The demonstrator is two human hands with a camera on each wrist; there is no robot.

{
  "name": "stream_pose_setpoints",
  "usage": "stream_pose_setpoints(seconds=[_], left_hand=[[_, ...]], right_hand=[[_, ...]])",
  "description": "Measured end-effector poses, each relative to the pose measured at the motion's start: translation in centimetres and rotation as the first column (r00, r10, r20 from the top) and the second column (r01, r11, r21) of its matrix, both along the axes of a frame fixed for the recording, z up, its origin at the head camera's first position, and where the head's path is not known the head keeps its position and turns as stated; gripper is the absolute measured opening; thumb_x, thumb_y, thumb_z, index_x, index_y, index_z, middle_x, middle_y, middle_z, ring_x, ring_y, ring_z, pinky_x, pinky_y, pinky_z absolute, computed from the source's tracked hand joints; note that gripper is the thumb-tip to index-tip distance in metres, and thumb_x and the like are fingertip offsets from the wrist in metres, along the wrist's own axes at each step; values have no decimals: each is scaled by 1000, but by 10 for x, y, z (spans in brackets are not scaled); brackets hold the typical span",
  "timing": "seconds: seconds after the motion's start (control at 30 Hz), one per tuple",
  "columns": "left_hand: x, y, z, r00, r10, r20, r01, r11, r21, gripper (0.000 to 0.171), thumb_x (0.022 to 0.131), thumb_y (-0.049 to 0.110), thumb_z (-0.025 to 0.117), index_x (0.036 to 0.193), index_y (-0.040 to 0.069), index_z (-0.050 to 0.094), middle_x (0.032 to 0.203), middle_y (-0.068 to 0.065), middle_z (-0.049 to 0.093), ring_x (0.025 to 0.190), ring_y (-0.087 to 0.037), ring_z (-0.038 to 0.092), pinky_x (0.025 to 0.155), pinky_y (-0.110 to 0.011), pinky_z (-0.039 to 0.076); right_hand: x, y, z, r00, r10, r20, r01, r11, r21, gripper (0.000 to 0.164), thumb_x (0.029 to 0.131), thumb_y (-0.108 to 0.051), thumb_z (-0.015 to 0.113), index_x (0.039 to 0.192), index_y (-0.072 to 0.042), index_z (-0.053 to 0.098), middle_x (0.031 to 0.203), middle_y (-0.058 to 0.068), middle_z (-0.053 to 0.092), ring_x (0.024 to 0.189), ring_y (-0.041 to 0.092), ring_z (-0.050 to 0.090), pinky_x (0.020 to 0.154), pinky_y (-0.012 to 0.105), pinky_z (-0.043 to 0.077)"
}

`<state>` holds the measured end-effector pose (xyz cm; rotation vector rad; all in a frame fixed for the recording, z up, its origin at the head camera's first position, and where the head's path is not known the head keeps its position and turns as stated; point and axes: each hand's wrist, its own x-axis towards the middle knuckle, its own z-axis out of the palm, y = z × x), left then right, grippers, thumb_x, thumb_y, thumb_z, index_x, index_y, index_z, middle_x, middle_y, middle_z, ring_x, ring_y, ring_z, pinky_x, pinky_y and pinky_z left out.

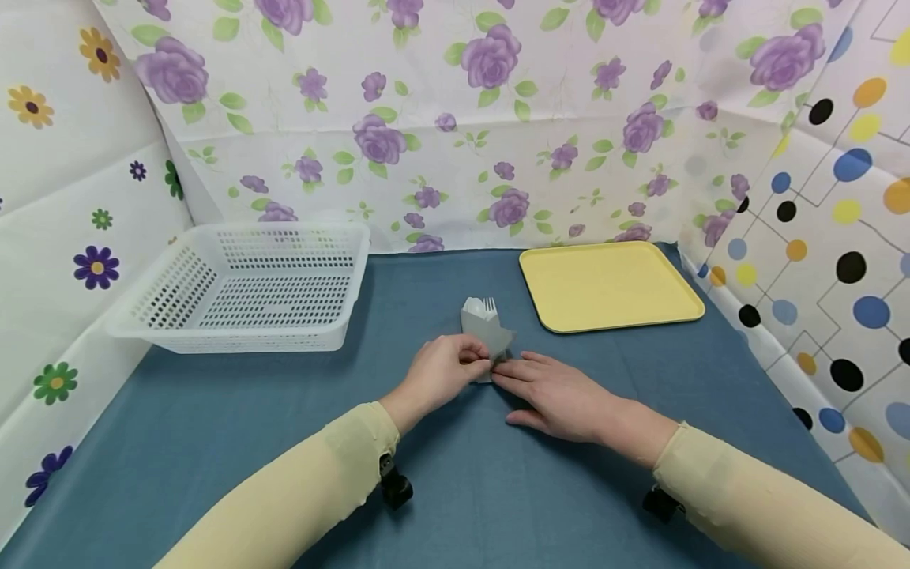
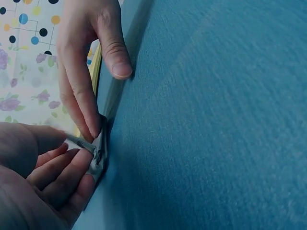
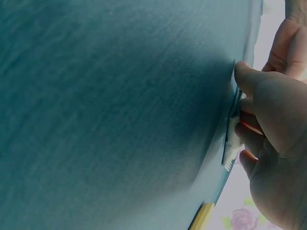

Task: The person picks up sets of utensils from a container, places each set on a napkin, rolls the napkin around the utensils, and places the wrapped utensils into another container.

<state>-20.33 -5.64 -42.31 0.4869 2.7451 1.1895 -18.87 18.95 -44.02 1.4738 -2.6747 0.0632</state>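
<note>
A grey napkin (image 1: 478,322) is folded round a white plastic fork (image 1: 489,303) and a rounded white piece (image 1: 472,303) that looks like a spoon; their heads stick out of its far end. My left hand (image 1: 451,368) pinches a fold of the napkin between thumb and fingers, and the left wrist view shows the crumpled grey fold at its fingertips. From the other side, my right hand (image 1: 558,397) touches the napkin's near part with fairly straight fingertips, its thumb spread apart. The handles are hidden inside the napkin and under the fingers.
A white perforated plastic basket (image 1: 330,338) stands at the back left of the blue cloth-covered table (image 1: 469,482). At the back right lies a yellow tray (image 1: 611,284). Floral and dotted cloth sheets (image 1: 441,182) enclose the back and sides.
</note>
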Motion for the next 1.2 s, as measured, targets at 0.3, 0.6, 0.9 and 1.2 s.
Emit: stream_pose_setpoints(seconds=[0.3, 0.6, 0.9, 1.2], left_hand=[[4, -3, 3, 995, -94, 30, 94, 995, -22, 26, 109, 14, 73, 134, 12, 79, 128, -4, 80, 120, -23, 74, 101, -44, 60], [11, -7, 6, 982, -170, 83, 174, 984, -46, 41, 112, 8, 64, 153, 7, 64, 145, -9, 72, 140, -26, 64, 116, -47, 51], [12, -10, 5, 969, -208, 129, 213, 977, -18, 48, 114, 4, 56, 161, 3, 54, 155, -9, 65, 149, -25, 56, 120, -47, 48], [12, -12, 6, 965, -215, 153, 216, 976, 8, 47, 114, 2, 55, 161, 2, 54, 154, -10, 66, 148, -25, 57, 120, -47, 47]], right_hand=[[6, 8, 0, 999, 9, 48, -8, 1000, -13, 68, 108, -44, 73, 160, -4, 57, 166, 12, 53, 154, 28, 49, 128, 52, 37], [3, 18, 6, 999, 3, -55, -15, 976, -216, 34, 103, -28, 83, 131, -10, 79, 132, 4, 75, 125, 25, 70, 109, 48, 56], [-7, 9, 10, 985, -19, -174, -23, 972, -232, 58, 93, -15, 92, 146, -8, 70, 144, 8, 68, 134, 27, 63, 117, 49, 50], [-13, 2, 2, 990, 8, -142, -26, 992, -123, 56, 99, -18, 87, 150, -8, 68, 143, 8, 72, 137, 26, 64, 125, 51, 41]])
